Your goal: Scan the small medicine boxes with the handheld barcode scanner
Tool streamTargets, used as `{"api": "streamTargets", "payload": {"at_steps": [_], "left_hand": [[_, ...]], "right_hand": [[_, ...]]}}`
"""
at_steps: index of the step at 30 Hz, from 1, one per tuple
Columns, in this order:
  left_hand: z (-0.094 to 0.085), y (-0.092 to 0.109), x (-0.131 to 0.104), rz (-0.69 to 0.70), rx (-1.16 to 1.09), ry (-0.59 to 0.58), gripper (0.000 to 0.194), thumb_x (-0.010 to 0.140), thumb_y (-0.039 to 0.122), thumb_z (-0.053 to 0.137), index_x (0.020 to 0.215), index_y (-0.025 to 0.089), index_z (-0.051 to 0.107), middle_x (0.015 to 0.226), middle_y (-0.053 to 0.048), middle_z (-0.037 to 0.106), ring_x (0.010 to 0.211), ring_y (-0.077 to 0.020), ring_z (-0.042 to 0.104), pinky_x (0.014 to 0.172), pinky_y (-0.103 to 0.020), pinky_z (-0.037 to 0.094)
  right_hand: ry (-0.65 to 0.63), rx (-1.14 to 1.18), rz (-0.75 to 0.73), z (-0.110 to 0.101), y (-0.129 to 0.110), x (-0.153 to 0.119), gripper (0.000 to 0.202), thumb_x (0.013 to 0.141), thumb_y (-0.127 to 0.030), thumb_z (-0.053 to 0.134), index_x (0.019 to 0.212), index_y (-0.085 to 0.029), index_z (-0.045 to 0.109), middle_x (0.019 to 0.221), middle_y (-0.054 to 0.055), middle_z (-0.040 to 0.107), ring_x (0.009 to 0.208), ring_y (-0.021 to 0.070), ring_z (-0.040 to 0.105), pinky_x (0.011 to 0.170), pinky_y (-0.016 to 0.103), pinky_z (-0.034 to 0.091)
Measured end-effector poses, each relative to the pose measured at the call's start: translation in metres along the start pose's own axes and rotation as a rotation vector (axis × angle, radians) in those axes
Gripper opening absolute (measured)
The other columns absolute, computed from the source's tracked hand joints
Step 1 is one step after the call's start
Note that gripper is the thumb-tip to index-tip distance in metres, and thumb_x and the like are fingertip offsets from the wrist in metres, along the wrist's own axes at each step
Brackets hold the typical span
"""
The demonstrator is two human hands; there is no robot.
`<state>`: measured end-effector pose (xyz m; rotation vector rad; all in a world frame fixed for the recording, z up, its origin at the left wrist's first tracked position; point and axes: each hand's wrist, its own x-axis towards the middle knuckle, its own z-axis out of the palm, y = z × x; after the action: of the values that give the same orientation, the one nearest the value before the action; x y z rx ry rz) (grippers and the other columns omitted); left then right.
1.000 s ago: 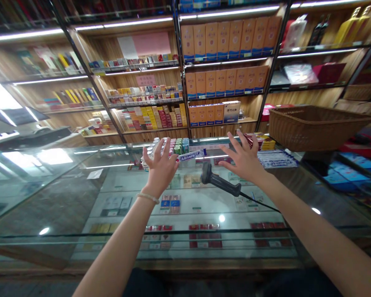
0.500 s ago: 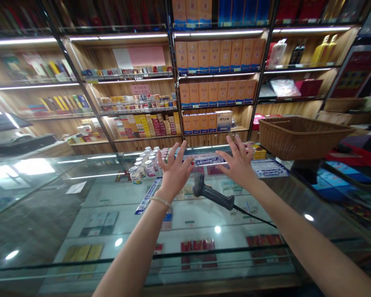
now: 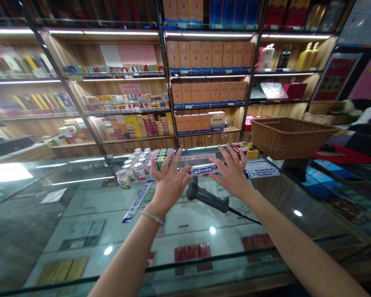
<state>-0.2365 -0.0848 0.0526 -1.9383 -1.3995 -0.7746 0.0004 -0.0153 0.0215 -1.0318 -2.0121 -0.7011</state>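
Lit wooden shelves (image 3: 85,48) stand beyond the far edge of the glass counter (image 3: 111,202). Toward its left end lies a white paper (image 3: 54,196). Next, near the far edge, lidded jars (image 3: 139,171) stand grouped, and a blue-and-white slanted packet (image 3: 138,202) points toward the near edge. The left hand (image 3: 168,181) has its fingers spread, closed around nothing. Between the hands, a blue-and-white crosswise packet (image 3: 202,170) lies roughly parallel to the far edge; whether the left thumb touches it, I cannot tell. Nearer is a barcode scanner (image 3: 208,198). The right hand (image 3: 233,173) is likewise spread and ungrasping. Right of it, a packet pile (image 3: 263,169) lies beside a wicker basket (image 3: 290,138). Judging by the layout, the handling is partway: two packets lie apart, several others sit piled.
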Motion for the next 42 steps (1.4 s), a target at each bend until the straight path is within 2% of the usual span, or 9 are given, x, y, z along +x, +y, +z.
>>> {"api": "streamTargets", "payload": {"at_steps": [7, 14, 20, 27, 29, 31, 34, 37, 42], "left_hand": [[-0.003, 0.0, -0.004, 0.005, 0.008, 0.001, 0.02, 0.096, 0.04, 0.067, 0.111, 0.03, 0.075, 0.167, -0.01, 0.04, 0.152, -0.0366, 0.039, 0.125, -0.071, -0.005], [-0.005, 0.003, -0.004, 0.006, -0.012, -0.049, 0.02, 0.098, 0.038, 0.062, 0.111, 0.029, 0.075, 0.168, -0.01, 0.039, 0.154, -0.0358, 0.037, 0.126, -0.07, -0.008], [-0.001, 0.008, -0.004, -0.041, -0.07, -0.061, 0.029, 0.103, 0.039, 0.051, 0.098, 0.029, 0.078, 0.167, -0.009, 0.042, 0.154, -0.0344, 0.037, 0.126, -0.072, -0.003], [0.004, 0.007, -0.006, -0.094, -0.076, 0.015, 0.029, 0.103, 0.039, 0.052, 0.095, 0.027, 0.077, 0.165, -0.01, 0.045, 0.151, -0.0362, 0.04, 0.123, -0.076, 0.006], [0.005, 0.005, -0.006, -0.101, -0.063, 0.045, 0.027, 0.103, 0.041, 0.054, 0.101, 0.028, 0.077, 0.164, -0.011, 0.046, 0.15, -0.0367, 0.041, 0.123, -0.075, 0.008], [0.007, 0.002, -0.007, -0.095, -0.038, 0.069, 0.026, 0.1, 0.044, 0.059, 0.114, 0.029, 0.075, 0.164, -0.013, 0.046, 0.15, -0.0373, 0.041, 0.123, -0.073, 0.007], [0.01, -0.002, -0.009, -0.049, 0.001, 0.083, 0.043, 0.091, 0.049, 0.072, 0.131, 0.032, 0.068, 0.165, -0.014, 0.044, 0.151, -0.0379, 0.04, 0.125, -0.069, 0.001], [0.013, -0.004, -0.011, -0.005, 0.04, 0.082, 0.05, 0.086, 0.048, 0.078, 0.133, 0.035, 0.066, 0.166, -0.012, 0.042, 0.152, -0.0374, 0.038, 0.126, -0.066, -0.003], [0.016, -0.002, -0.012, 0.014, 0.056, 0.095, 0.049, 0.088, 0.047, 0.076, 0.135, 0.037, 0.065, 0.167, -0.01, 0.041, 0.153, -0.0358, 0.037, 0.127, -0.063, -0.004]], "right_hand": [[0.044, -0.02, -0.043, 0.0, 0.003, -0.004, 0.027, 0.094, -0.044, 0.065, 0.115, -0.027, 0.07, 0.162, 0.011, 0.047, 0.153, 0.0348, 0.031, 0.125, 0.059, 0.01], [0.07, -0.012, -0.028, 0.0, 0.006, -0.003, 0.021, 0.101, -0.038, 0.055, 0.102, -0.033, 0.076, 0.156, 0.0, 0.056, 0.149, 0.0306, 0.037, 0.123, 0.055, 0.013], [0.046, 0.104, 0.064, -0.005, 0.005, 0.0, 0.03, 0.103, -0.044, 0.053, 0.092, -0.031, 0.078, 0.157, 0.0, 0.056, 0.149, 0.0323, 0.037, 0.115, 0.055, 0.025], [-0.05, 0.307, 0.192, -0.009, 0.002, 0.005, 0.023, 0.097, -0.04, 0.064, 0.083, -0.028, 0.078, 0.163, 0.0, 0.048, 0.151, 0.0356, 0.033, 0.115, 0.062, 0.024], [-0.088, 0.342, 0.235, -0.008, 0.003, 0.006, 0.022, 0.095, -0.038, 0.065, 0.081, -0.028, 0.078, 0.164, 0.0, 0.046, 0.151, 0.0366, 0.032, 0.115, 0.064, 0.024], [-0.132, 0.371, 0.278, -0.007, 0.003, 0.006, 0.02, 0.094, -0.039, 0.067, 0.081, -0.028, 0.079, 0.165, 0.0, 0.045, 0.151, 0.0375, 0.032, 0.115, 0.065, 0.024], [-0.182, 0.408, 0.316, -0.006, 0.005, 0.006, 0.017, 0.092, -0.039, 0.069, 0.083, -0.029, 0.08, 0.166, 0.0, 0.044, 0.151, 0.0376, 0.032, 0.115, 0.066, 0.024], [-0.205, 0.429, 0.311, -0.006, 0.007, 0.005, 0.018, 0.092, -0.04, 0.068, 0.086, -0.03, 0.081, 0.167, 0.0, 0.043, 0.151, 0.037, 0.033, 0.115, 0.065, 0.025], [-0.23, 0.422, 0.288, -0.007, 0.007, 0.004, 0.023, 0.095, -0.045, 0.064, 0.089, -0.03, 0.082, 0.169, -0.002, 0.038, 0.152, 0.0384, 0.03, 0.116, 0.065, 0.026]]}}
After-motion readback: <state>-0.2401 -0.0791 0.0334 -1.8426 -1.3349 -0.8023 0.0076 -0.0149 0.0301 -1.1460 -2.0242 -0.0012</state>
